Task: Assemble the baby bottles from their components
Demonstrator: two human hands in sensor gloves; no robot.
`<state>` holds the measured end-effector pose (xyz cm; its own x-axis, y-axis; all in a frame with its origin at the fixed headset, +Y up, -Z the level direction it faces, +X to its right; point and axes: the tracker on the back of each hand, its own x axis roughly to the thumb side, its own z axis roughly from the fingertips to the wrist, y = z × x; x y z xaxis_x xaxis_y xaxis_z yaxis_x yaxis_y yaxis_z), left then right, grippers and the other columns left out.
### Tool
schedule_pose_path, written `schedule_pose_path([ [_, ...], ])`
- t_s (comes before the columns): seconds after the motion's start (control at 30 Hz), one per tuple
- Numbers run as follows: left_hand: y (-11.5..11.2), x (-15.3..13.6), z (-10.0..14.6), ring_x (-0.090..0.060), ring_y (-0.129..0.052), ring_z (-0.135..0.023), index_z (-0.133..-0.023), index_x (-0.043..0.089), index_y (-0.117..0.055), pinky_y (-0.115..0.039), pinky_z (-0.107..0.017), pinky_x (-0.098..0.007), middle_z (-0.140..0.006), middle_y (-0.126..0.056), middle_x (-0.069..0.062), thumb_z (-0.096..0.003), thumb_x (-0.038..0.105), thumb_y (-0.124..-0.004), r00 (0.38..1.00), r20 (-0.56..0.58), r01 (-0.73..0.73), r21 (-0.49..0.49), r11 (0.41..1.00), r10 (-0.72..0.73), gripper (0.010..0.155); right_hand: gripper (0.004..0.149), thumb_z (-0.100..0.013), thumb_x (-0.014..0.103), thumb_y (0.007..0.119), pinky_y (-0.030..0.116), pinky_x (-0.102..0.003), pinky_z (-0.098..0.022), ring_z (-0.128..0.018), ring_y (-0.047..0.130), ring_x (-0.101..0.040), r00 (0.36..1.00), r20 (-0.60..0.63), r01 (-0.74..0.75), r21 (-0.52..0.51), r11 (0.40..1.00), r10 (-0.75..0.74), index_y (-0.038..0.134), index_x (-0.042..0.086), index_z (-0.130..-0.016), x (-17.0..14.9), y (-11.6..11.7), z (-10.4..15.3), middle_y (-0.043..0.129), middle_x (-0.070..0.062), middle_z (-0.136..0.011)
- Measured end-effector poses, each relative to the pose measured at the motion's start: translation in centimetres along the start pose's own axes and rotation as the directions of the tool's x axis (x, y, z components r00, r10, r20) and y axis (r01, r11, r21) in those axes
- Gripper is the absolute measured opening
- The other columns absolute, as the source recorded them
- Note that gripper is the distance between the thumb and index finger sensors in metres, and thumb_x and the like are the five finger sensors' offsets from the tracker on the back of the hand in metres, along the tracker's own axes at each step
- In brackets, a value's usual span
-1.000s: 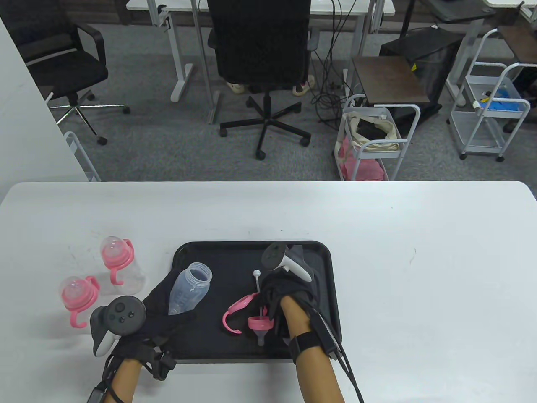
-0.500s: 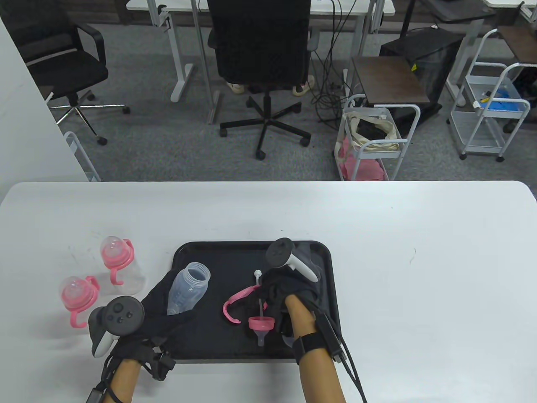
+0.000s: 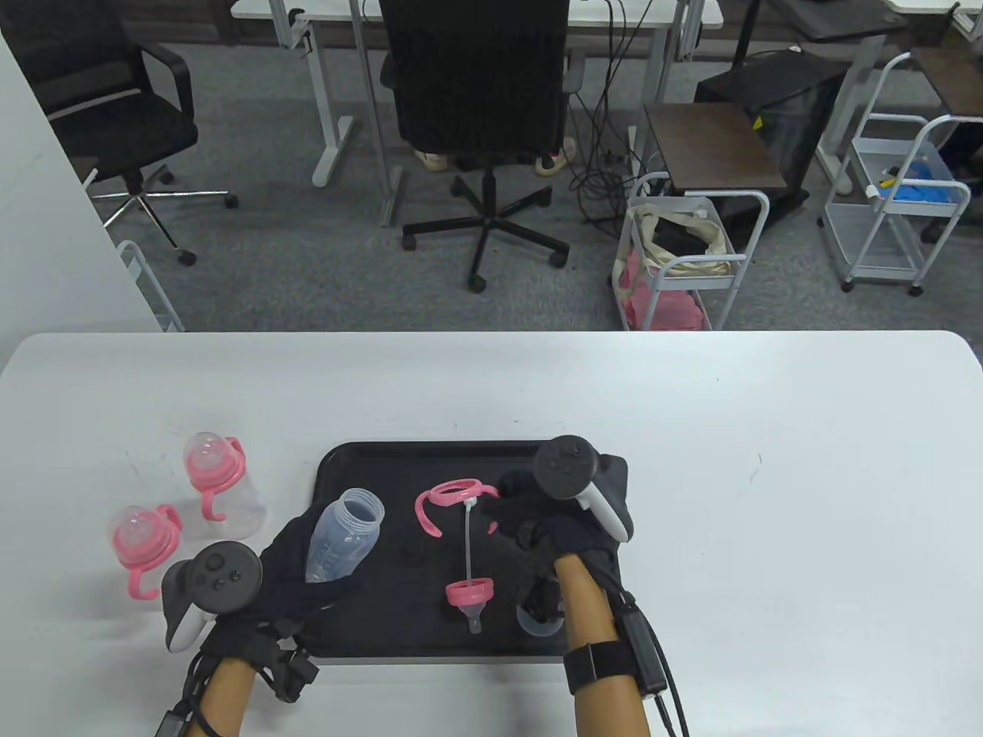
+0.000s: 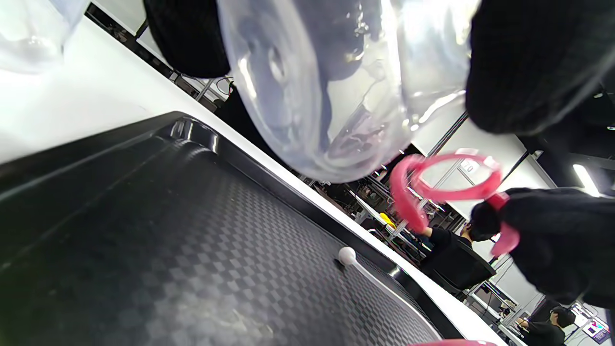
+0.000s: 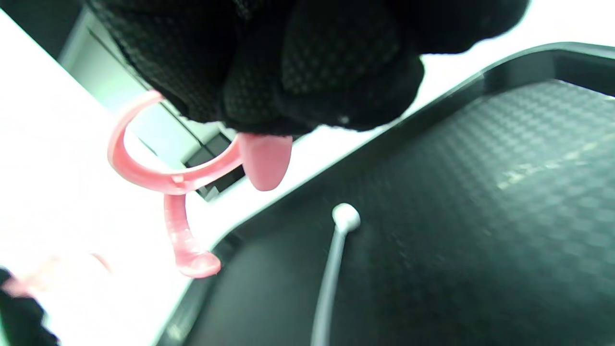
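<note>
Bottle (image 3: 343, 537) — clear, open-necked, tilted, gripped at its base by the left hand (image 3: 296, 572) over the left part of the black tray (image 3: 338, 461); the left wrist view looks up at its rounded bottom (image 4: 336, 86) with gloved fingers (image 4: 533, 62) wrapped round it. Right hand (image 3: 553, 522) pinches the pink handle ring (image 3: 449, 499) by one side and holds it clear above the tray, its loop open and its handles curving down (image 5: 182, 240). On the tray lie a straw (image 3: 468, 537) with a white ball end, joined to a pink collar (image 3: 470, 593) — and a clear cap (image 3: 537, 620) beside the right wrist. Two finished bottles (image 3: 146, 537) (image 3: 215, 480) stand on the table (image 3: 768, 461), left of the tray
</note>
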<state>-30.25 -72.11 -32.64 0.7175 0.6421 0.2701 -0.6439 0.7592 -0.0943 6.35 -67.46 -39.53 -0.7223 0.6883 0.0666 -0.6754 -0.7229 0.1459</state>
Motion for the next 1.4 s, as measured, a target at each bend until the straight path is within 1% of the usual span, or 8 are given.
schedule_pose_path([
  [0.13,-0.7,0.0,-0.1,-0.018,-0.081,-0.103,-0.116,0.036,-0.045,-0.071,-0.077,-0.054,-0.115,-0.063,0.008,-0.0379,0.067,-0.092,0.999,0.007,-0.036,-0.044,0.998,0.036,0.096,0.049,-0.051,0.045,0.089,0.087,-0.03,-0.026,-0.031,0.1,-0.013,0.981,0.057,0.191,-0.09,0.977,-0.186,0.082,0.013,-0.087,-0.6,-0.3,2.9,0.099,0.007,-0.053],
  [0.27,-1.3,0.3,-0.1,-0.02,-0.083,-0.104,-0.115,0.039,-0.045,-0.075,-0.075,-0.053,-0.115,-0.066,0.007,-0.0368,0.066,-0.093,0.999,0.017,-0.038,-0.083,0.996,0.04,0.095,0.049,-0.052,0.045,0.088,0.088,-0.03,-0.027,-0.032,0.101,-0.013,0.93,0.116,0.365,-0.169,0.915,-0.35,0.081,0.013,-0.087,-1.6,0.2,5.2,0.099,0.007,-0.054],
  [0.43,-2.0,0.8,-0.1,-0.024,-0.085,-0.104,-0.114,0.044,-0.045,-0.08,-0.072,-0.052,-0.113,-0.072,0.007,-0.0361,0.068,-0.094,0.999,0.023,-0.02,-0.134,0.991,0.023,0.095,0.048,-0.054,0.045,0.086,0.088,-0.03,-0.029,-0.036,0.102,-0.015,0.842,0.214,0.53,-0.158,0.833,-0.495,0.079,0.013,-0.089,-2.0,1.4,6.7,0.099,0.006,-0.057],
  [0.57,-2.1,1.2,0.1,-0.022,-0.087,-0.103,-0.114,0.046,-0.045,-0.081,-0.071,-0.047,-0.113,-0.071,0.01,-0.0357,0.07,-0.093,0.999,0.043,0.0,-0.16,0.987,0.007,0.095,0.048,-0.054,0.045,0.085,0.088,-0.031,-0.031,-0.038,0.102,-0.015,0.776,0.279,0.608,-0.089,0.789,-0.566,0.078,0.014,-0.09,-1.7,2.9,7.1,0.099,0.005,-0.059],
  [0.7,-2.2,1.8,0.2,-0.02,-0.087,-0.102,-0.115,0.046,-0.044,-0.081,-0.07,-0.045,-0.113,-0.071,0.012,-0.0355,0.07,-0.092,0.997,0.075,0.002,-0.17,0.985,0.011,0.096,0.048,-0.055,0.044,0.085,0.088,-0.032,-0.033,-0.041,0.103,-0.017,0.764,0.279,0.602,0.014,0.798,-0.581,0.077,0.015,-0.091,-1.3,4.4,7.1,0.099,0.004,-0.062],
  [0.9,-2.5,1.9,0.2,-0.019,-0.085,-0.103,-0.115,0.045,-0.043,-0.079,-0.071,-0.044,-0.114,-0.07,0.014,-0.0354,0.071,-0.091,0.995,0.101,-0.004,-0.206,0.979,0.025,0.097,0.047,-0.055,0.044,0.085,0.089,-0.033,-0.035,-0.043,0.103,-0.017,0.772,0.281,0.577,0.067,0.814,-0.57,0.076,0.015,-0.092,-0.9,5.3,7.0,0.099,0.004,-0.064],
  [1.17,-2.8,1.9,0.3,-0.018,-0.084,-0.104,-0.115,0.044,-0.041,-0.078,-0.072,-0.044,-0.114,-0.069,0.015,-0.0356,0.071,-0.09,0.99,0.113,-0.052,-0.219,0.974,0.078,0.097,0.047,-0.055,0.044,0.085,0.088,-0.034,-0.037,-0.045,0.103,-0.019,0.802,0.285,0.522,0.095,0.848,-0.526,0.076,0.017,-0.092,-0.2,6.5,7.1,0.099,0.003,-0.066],
  [1.4,-2.8,1.8,0.4,-0.018,-0.083,-0.104,-0.115,0.043,-0.042,-0.078,-0.072,-0.044,-0.115,-0.068,0.016,-0.0361,0.071,-0.09,0.983,0.108,-0.122,-0.223,0.967,0.149,0.097,0.047,-0.054,0.044,0.085,0.088,-0.035,-0.038,-0.048,0.103,-0.02,0.852,0.316,0.411,0.092,0.907,-0.418,0.076,0.018,-0.093,0.8,7.5,7.2,0.099,0.003,-0.068],
])
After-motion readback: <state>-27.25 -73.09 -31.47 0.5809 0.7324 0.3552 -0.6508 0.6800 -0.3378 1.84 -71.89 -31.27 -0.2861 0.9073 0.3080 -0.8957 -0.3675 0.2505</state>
